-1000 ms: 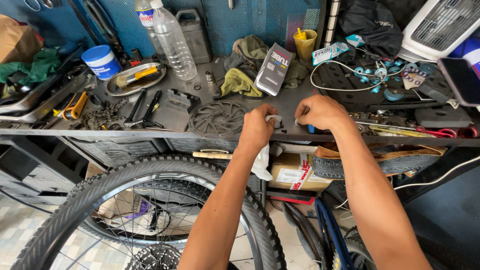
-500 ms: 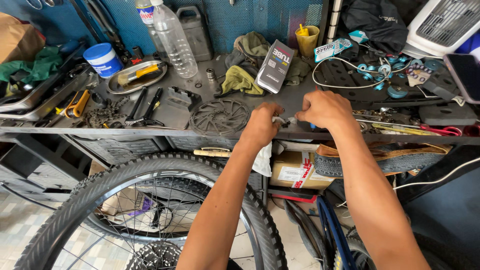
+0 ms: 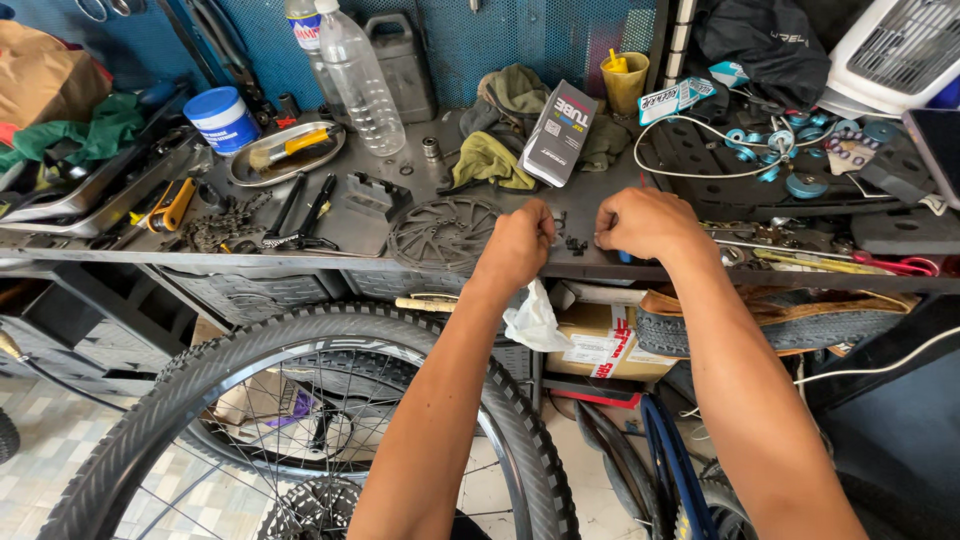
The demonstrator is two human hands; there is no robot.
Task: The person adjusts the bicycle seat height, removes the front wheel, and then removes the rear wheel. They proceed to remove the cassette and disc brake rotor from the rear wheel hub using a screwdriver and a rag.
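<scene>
Left hand (image 3: 520, 243) and right hand (image 3: 645, 222) drawn slightly apart; small black parts (image 3: 575, 243) now exposed on bench edge between them.

wall: blue pegboard (image 3: 520, 40) | furniture: dark workbench (image 3: 330, 262) | floor: pale tiles (image 3: 60, 440)

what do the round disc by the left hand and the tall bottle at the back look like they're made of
Disc: apparently metal, dull grey with cut-out slots, lying flat on the bench. Bottle: seemingly thin clear plastic, see-through with a white cap.
</scene>
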